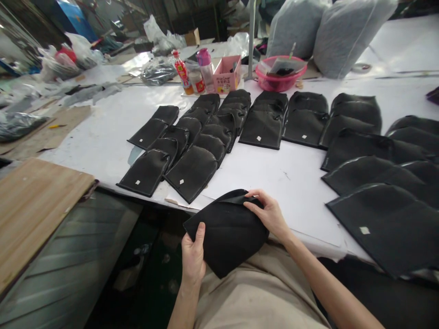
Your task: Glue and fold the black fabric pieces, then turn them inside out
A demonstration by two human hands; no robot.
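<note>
A black fabric piece [229, 233] is held over my lap at the front edge of the white table [267, 183]. My left hand [195, 251] grips its left corner, thumb on top and the other fingers hidden beneath. At the upper right edge, my right hand [264, 210] pinches a fold between thumb and fingers. Beyond the hands, overlapping black pieces lie in rows, some with small white labels, such as one piece [195, 169] just past the held one.
More black pieces [391, 224] cover the table's right side. Behind the rows stand a pink basin [281, 80], a pink box [227, 75], a purple-lidded bottle [206, 68] and a red-labelled bottle [182, 73]. A wooden board [41, 214] is at the left.
</note>
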